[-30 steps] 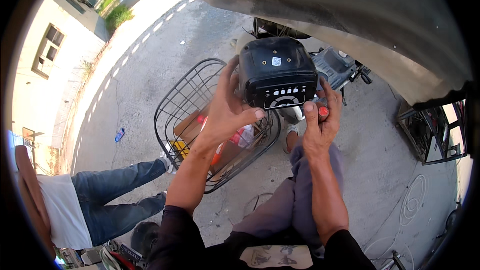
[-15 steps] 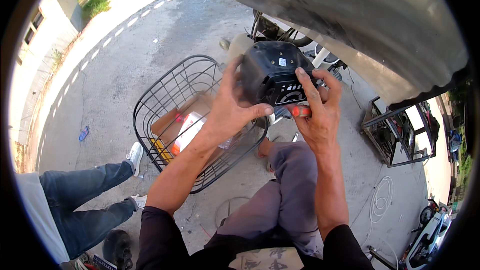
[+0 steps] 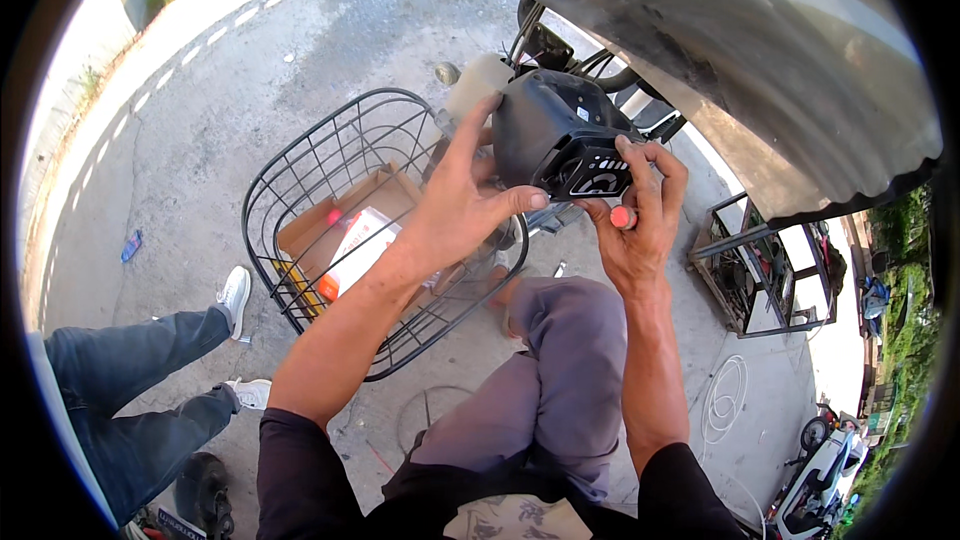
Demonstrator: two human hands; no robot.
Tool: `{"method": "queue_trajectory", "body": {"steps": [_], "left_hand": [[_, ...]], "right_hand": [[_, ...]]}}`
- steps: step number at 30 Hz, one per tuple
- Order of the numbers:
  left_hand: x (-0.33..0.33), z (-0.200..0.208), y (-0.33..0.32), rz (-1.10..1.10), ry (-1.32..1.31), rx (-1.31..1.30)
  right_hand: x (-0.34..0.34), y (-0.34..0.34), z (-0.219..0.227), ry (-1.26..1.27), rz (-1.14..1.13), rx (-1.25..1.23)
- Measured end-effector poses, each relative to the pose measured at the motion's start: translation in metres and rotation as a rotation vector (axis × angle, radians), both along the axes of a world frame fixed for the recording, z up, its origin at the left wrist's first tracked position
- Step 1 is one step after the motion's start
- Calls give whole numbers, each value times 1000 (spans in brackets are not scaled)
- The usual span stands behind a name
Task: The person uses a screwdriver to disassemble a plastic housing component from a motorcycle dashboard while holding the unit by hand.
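Observation:
My left hand [image 3: 462, 202] grips the left side of a black plastic housing [image 3: 555, 130] with a small display panel, mounted on a scooter's handlebar area. On the housing's right lower corner, my right hand [image 3: 635, 220] holds its edge with the fingers, and a red-tipped tool handle [image 3: 622, 217] pokes out of its fist. A white handlebar grip [image 3: 474, 83] sticks out behind my left fingers. My knees in grey trousers [image 3: 560, 360] are below.
A black wire basket [image 3: 300, 190] at the left holds a cardboard box and a white packet. Another person's legs in blue jeans and white shoes [image 3: 150, 360] are at lower left. A metal frame rack [image 3: 765, 270] stands at right, with a coiled white cable on the concrete.
The view has swung, so the housing and both hands sit further right in the picture. Both hands keep their hold, and the housing's panel is turned more toward my right hand.

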State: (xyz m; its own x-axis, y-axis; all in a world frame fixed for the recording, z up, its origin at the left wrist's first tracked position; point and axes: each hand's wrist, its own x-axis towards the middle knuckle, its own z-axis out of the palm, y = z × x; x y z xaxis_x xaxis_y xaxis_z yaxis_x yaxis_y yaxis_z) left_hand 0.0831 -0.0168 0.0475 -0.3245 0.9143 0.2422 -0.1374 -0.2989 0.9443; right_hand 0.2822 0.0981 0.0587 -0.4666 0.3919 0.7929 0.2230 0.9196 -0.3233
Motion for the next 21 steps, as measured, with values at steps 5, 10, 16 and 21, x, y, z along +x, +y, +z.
{"method": "queue_trajectory", "body": {"steps": [5,10,16,21], "left_hand": [[0,-2,-1,1,-32,17],[2,1,-1,-23,-78,-23],[-1,-6,2,-62,-32,-9],[-3,-15,1,-89,65,-12]], "right_hand": [[5,3,-1,-86,-7,75],[5,1,0,-100,-13,128],[6,0,0,-144,-30,228],[4,-4,-7,-175,-40,304]]}}
